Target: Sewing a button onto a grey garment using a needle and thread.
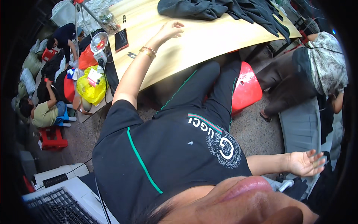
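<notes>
My left hand (pixel 170 31) reaches over the pale wooden table (pixel 201 44), bracelets on its wrist. Its fingers are stretched forward with nothing visible in them. Beyond it lies a heap of dark garments (pixel 227 8) along the far side of the tabletop. A smartphone (pixel 121 40) rests near the table's left edge, with small thread snips (pixel 124 18) farther back. Another small tool (pixel 131 55) lies partly behind my left forearm. Out to the right, my right hand (pixel 306 163) is palm up, fingers spread and holding nothing, close to a grey curved trough (pixel 300 125).
A red plastic stool (pixel 247 89) stands by my legs. To the left are a yellow plastic bag (pixel 91 86) and a white fan (pixel 99 42). Two people (pixel 65 39) work at far left; another person (pixel 324 59) is at right. A dark grille (pixel 56 209) sits lower left.
</notes>
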`<state>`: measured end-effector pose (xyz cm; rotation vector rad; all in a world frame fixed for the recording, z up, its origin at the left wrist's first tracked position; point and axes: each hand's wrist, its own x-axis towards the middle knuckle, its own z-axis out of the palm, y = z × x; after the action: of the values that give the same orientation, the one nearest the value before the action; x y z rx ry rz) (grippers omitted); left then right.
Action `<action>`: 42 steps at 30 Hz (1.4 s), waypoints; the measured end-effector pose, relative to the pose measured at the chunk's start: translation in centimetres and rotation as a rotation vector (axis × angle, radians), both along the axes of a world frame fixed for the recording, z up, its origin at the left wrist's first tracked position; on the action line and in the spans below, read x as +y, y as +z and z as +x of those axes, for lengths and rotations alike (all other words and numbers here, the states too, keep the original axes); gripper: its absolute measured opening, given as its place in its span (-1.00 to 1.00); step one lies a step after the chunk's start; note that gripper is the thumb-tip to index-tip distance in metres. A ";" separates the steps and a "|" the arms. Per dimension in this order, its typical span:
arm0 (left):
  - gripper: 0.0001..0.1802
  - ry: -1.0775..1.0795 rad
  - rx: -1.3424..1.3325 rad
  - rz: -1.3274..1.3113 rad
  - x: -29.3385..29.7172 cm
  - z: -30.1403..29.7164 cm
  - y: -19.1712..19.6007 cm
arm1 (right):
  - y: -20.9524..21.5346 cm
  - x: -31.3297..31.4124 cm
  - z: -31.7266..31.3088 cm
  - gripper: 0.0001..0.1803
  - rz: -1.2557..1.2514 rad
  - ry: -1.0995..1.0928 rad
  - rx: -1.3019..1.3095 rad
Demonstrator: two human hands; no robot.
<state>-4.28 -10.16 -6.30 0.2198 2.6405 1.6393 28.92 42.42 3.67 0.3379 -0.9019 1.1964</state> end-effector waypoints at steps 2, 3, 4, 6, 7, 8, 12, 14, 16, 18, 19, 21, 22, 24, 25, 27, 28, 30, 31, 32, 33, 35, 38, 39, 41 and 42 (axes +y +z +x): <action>-0.40 0.081 -0.001 -0.143 0.2 -3.2 -0.2 | -1.9 0.3 -1.3 -0.58 -0.055 -0.056 -0.187; -0.29 0.157 0.003 -0.270 0.7 -5.3 -0.5 | -2.6 0.3 -1.9 -0.59 -0.083 -0.063 -0.276; -0.09 0.209 0.121 -0.363 0.8 -7.2 -1.0 | -3.5 -0.2 -2.8 -0.58 -0.111 -0.037 -0.378; 0.01 0.346 0.316 -0.491 1.6 -10.7 -1.7 | -5.6 0.1 -4.3 -0.57 -0.142 0.077 -0.541; 0.07 0.351 0.335 -0.494 2.8 -12.2 -1.1 | -6.7 0.3 -4.9 -0.56 -0.194 0.121 -0.613; 0.09 0.323 0.326 -0.510 3.6 -13.6 -0.6 | -7.9 0.5 -5.5 -0.56 -0.230 0.163 -0.662; 0.00 0.256 0.173 -0.717 5.2 -17.0 0.1 | -11.4 0.3 -8.1 -0.57 -0.327 0.330 -0.829; -0.31 0.296 0.168 -0.770 3.7 -18.8 -1.0 | -12.3 -0.1 -9.2 -0.57 -0.339 0.393 -0.855; -0.60 0.220 0.110 -0.948 4.2 -19.5 -1.4 | -13.2 -0.3 -9.8 -0.58 -0.379 0.454 -0.886; -0.65 0.197 0.129 -0.917 3.9 -19.2 -2.1 | -13.9 -0.5 -10.8 -0.59 -0.396 0.466 -0.904; -0.59 0.146 0.235 -0.765 3.9 -18.6 -2.2 | -14.1 -0.8 -11.4 -0.59 -0.405 0.498 -0.924; -0.42 0.021 0.448 -0.523 4.3 -15.7 -1.1 | -14.6 -1.5 -12.8 -0.59 -0.421 0.541 -0.950; -0.44 -0.106 0.477 -0.399 5.1 -13.6 0.6 | -14.8 -2.0 -13.5 -0.59 -0.423 0.548 -0.990; -0.58 -0.254 0.519 -0.031 6.3 -7.6 3.5 | -15.4 -3.1 -14.9 -0.59 -0.422 0.566 -1.064; -0.63 -0.338 0.547 0.129 6.7 -4.5 4.8 | -15.7 -3.7 -15.8 -0.59 -0.434 0.571 -1.065; -0.68 -0.516 0.622 0.043 7.1 0.7 6.8 | -16.4 -5.0 -17.5 -0.59 -0.373 0.635 -1.141; -0.68 -0.628 0.605 0.066 7.6 2.6 6.6 | -16.2 -6.0 -18.3 -0.58 -0.346 0.659 -1.161; -0.72 -0.835 0.489 0.021 8.6 5.9 4.9 | -16.0 -8.1 -19.8 -0.58 -0.295 0.709 -1.197; -0.72 -0.901 0.390 0.064 9.0 7.3 3.0 | -15.6 -9.2 -20.5 -0.57 -0.267 0.735 -1.217; -0.68 -0.923 0.317 0.117 9.6 8.7 1.6 | -15.4 -10.2 -21.1 -0.57 -0.227 0.758 -1.231; -0.66 -0.969 0.206 0.117 9.9 9.8 0.9 | -15.3 -11.1 -21.6 -0.57 -0.192 0.777 -1.244; -0.71 -1.041 -0.028 0.050 9.9 11.4 0.5 | -15.0 -12.8 -22.1 -0.58 -0.161 0.803 -1.275; -0.78 -0.760 0.048 0.150 8.3 10.6 0.9 | -14.8 -14.1 -22.0 -0.59 -0.026 0.827 -1.291; -0.80 -0.566 0.339 0.085 7.4 8.9 0.8 | -14.8 -14.0 -21.6 -0.59 -0.025 0.819 -1.313; -0.80 0.065 0.278 0.262 5.0 6.9 0.3 | -14.9 -14.1 -21.2 -0.60 -0.004 0.737 -1.320; -0.72 0.332 0.374 0.210 3.2 5.2 -1.3 | -15.0 -14.1 -21.2 -0.60 0.007 0.751 -1.329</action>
<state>0.95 -6.99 -7.58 0.1018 2.8924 2.1768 7.73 28.28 -11.37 -0.2207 -2.0150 2.1593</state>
